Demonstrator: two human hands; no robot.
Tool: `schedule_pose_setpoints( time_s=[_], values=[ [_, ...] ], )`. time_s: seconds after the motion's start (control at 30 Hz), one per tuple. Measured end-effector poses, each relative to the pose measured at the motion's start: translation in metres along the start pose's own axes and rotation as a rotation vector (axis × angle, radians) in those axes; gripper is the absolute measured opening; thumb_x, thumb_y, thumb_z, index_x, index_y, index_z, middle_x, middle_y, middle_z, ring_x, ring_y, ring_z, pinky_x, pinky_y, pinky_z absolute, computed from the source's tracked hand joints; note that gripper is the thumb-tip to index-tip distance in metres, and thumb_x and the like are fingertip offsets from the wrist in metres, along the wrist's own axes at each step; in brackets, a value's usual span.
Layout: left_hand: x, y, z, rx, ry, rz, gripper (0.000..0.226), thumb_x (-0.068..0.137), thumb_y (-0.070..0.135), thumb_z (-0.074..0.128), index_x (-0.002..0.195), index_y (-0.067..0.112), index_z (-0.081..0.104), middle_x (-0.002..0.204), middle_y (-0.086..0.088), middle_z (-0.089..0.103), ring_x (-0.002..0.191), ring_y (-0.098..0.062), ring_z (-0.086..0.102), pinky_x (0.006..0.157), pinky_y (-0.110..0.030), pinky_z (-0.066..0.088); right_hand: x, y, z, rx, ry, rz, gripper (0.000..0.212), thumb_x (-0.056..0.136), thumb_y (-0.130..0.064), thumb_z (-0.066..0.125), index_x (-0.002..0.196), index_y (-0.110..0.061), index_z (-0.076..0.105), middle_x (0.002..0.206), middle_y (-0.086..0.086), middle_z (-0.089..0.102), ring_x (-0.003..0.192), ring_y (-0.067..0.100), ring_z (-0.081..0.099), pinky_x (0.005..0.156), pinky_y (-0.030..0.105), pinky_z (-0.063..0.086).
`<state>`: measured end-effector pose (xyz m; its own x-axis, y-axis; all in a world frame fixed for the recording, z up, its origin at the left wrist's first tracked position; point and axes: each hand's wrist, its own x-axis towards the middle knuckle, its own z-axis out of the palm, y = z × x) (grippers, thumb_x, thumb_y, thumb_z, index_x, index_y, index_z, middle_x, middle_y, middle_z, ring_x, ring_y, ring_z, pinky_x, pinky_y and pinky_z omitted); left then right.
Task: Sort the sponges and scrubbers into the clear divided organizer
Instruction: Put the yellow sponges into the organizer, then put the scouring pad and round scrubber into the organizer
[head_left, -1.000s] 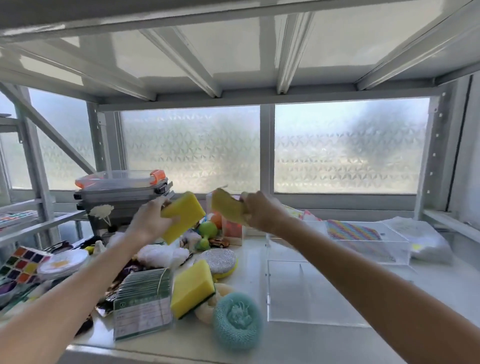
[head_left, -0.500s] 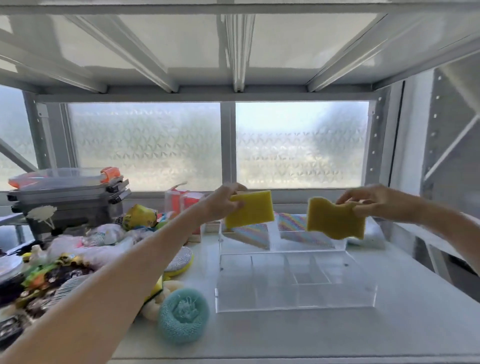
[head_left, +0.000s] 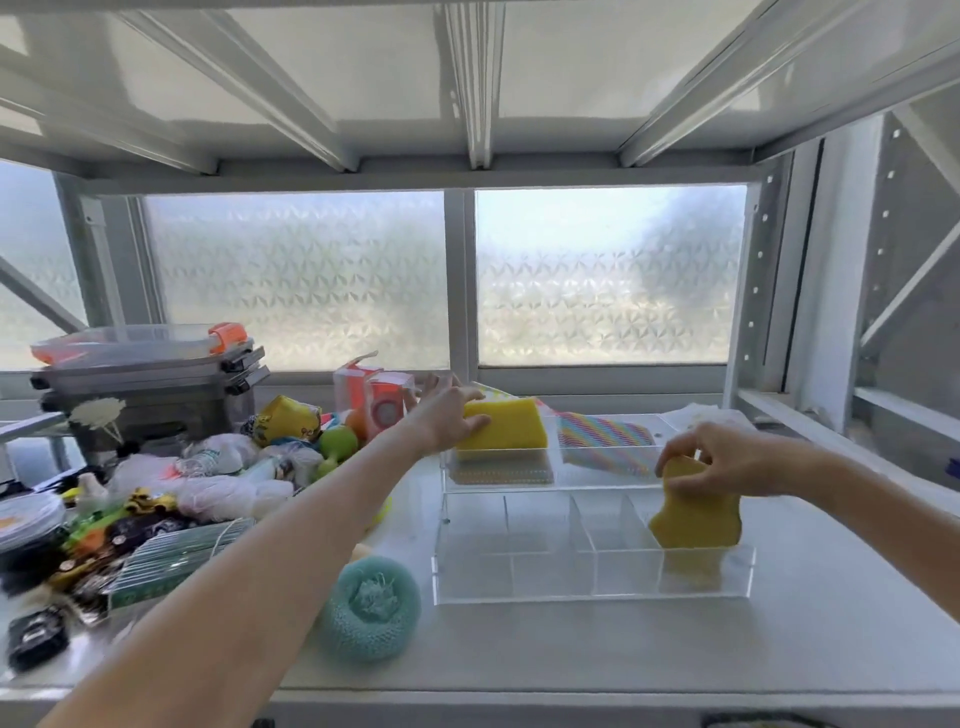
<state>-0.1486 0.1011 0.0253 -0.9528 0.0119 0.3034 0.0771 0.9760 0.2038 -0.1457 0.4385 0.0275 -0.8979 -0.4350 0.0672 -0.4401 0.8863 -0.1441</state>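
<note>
We are early in the sort. Our left hand (head_left: 447, 418) grips a rectangular yellow sponge (head_left: 506, 431) at the back-left compartment of the clear divided organizer (head_left: 592, 592). Our right hand (head_left: 727, 457) pinches a wavy yellow sponge (head_left: 696, 519) by its top edge, its lower end already down in the front-right compartment. A rainbow-striped cloth (head_left: 605, 441) sits in the back-right section, and the middle cells look unfilled. On the counter (head_left: 571, 654) a teal mesh scrubber (head_left: 371, 603) waits by the organizer's left side; others may lie behind our left arm, but we cannot tell.
</note>
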Motion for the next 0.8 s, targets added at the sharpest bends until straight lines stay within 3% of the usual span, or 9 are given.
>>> schedule_pose_setpoints(
  time_s=[0.1, 0.2, 0.27, 0.37, 0.5, 0.6, 0.7, 0.73, 0.8],
  values=[
    [-0.015, -0.023, -0.039, -0.12, 0.067, 0.0, 0.061, 0.086, 0.034, 0.061, 0.14, 0.015, 0.04, 0.134, -0.013, 0.043, 0.126, -0.031, 0.043, 0.107, -0.046, 0.034, -0.005, -0.021, -0.01, -0.123, 0.203, -0.045, 0.04, 0.072, -0.047, 0.074, 0.105, -0.026, 0.065, 0.106, -0.002, 0.061, 0.091, 0.016, 0.058, 0.08, 0.034, 0.051],
    [-0.043, -0.075, -0.078, -0.107, -0.012, -0.073, 0.032, 0.084, 0.025, 0.065, 0.112, 0.012, 0.06, 0.109, -0.008, 0.059, 0.103, -0.024, 0.057, 0.082, -0.03, 0.047, -0.014, -0.072, -0.021, 0.021, 0.356, -0.247, 0.044, 0.07, -0.041, 0.079, 0.105, -0.019, 0.065, 0.102, -0.001, 0.063, 0.09, 0.015, 0.06, 0.08, 0.03, 0.05],
    [-0.067, -0.105, -0.09, 0.022, -0.194, -0.143, 0.018, 0.081, 0.034, 0.067, 0.085, 0.017, 0.063, 0.092, -0.002, 0.062, 0.086, -0.018, 0.057, 0.067, -0.026, 0.043, -0.021, -0.122, -0.014, 0.183, 0.257, -0.441, 0.043, 0.069, -0.041, 0.08, 0.104, -0.019, 0.066, 0.097, -0.005, 0.065, 0.087, 0.011, 0.061, 0.082, 0.027, 0.051],
    [-0.102, -0.117, -0.089, 0.065, -0.51, -0.209, 0.046, 0.073, 0.065, 0.061, 0.068, 0.019, 0.062, 0.075, 0.006, 0.053, 0.068, -0.012, 0.045, 0.064, -0.025, 0.035, -0.03, -0.194, 0.02, 0.266, 0.002, -0.65, 0.059, 0.068, -0.047, 0.079, 0.118, -0.024, 0.058, 0.108, -0.007, 0.062, 0.097, 0.009, 0.059, 0.089, 0.024, 0.049],
    [-0.136, -0.112, -0.073, 0.037, -0.749, -0.165, 0.066, 0.051, 0.081, 0.064, 0.09, 0.029, 0.068, 0.097, 0.011, 0.063, 0.092, -0.009, 0.058, 0.088, -0.031, 0.047, -0.032, -0.243, 0.07, 0.045, -0.14, -0.707, 0.082, 0.068, -0.054, 0.076, 0.135, -0.026, 0.039, 0.127, 0.003, 0.053, 0.114, 0.021, 0.049, 0.097, 0.037, 0.042],
    [-0.149, -0.107, -0.06, 0.136, -0.681, -0.101, 0.054, 0.048, 0.075, 0.07, 0.084, 0.035, 0.061, 0.094, 0.008, 0.063, 0.088, -0.012, 0.06, 0.077, -0.031, 0.051, -0.026, -0.25, 0.081, 0.0, -0.049, -0.699, 0.074, 0.075, -0.046, 0.073, 0.136, -0.022, 0.039, 0.125, 0.008, 0.055, 0.113, 0.028, 0.051, 0.091, 0.041, 0.044],
    [-0.148, -0.11, -0.07, -0.059, -0.626, -0.158, 0.04, 0.069, 0.052, 0.072, 0.097, 0.026, 0.061, 0.096, 0.005, 0.067, 0.089, -0.012, 0.064, 0.076, -0.026, 0.051, -0.022, -0.247, 0.079, 0.074, -0.025, -0.734, 0.06, 0.084, -0.04, 0.065, 0.137, -0.024, 0.042, 0.126, 0.008, 0.058, 0.112, 0.027, 0.052, 0.089, 0.04, 0.043],
    [-0.147, -0.113, -0.078, -0.156, -0.592, -0.19, 0.042, 0.07, 0.049, 0.072, 0.1, 0.022, 0.061, 0.099, 0.002, 0.068, 0.091, -0.013, 0.066, 0.077, -0.025, 0.051, -0.023, -0.244, 0.075, 0.119, -0.013, -0.744, 0.056, 0.085, -0.041, 0.062, 0.137, -0.027, 0.044, 0.125, 0.007, 0.06, 0.11, 0.025, 0.053, 0.09, 0.04, 0.045],
    [-0.141, -0.114, -0.099, -0.335, -0.442, -0.2, 0.068, 0.054, 0.063, 0.076, 0.103, 0.017, 0.063, 0.099, -0.005, 0.072, 0.091, -0.018, 0.069, 0.081, -0.027, 0.052, -0.026, -0.235, 0.063, 0.215, 0.043, -0.758, 0.05, 0.088, -0.042, 0.059, 0.134, -0.029, 0.048, 0.12, 0.003, 0.063, 0.101, 0.02, 0.057, 0.087, 0.037, 0.048]
  ],
)
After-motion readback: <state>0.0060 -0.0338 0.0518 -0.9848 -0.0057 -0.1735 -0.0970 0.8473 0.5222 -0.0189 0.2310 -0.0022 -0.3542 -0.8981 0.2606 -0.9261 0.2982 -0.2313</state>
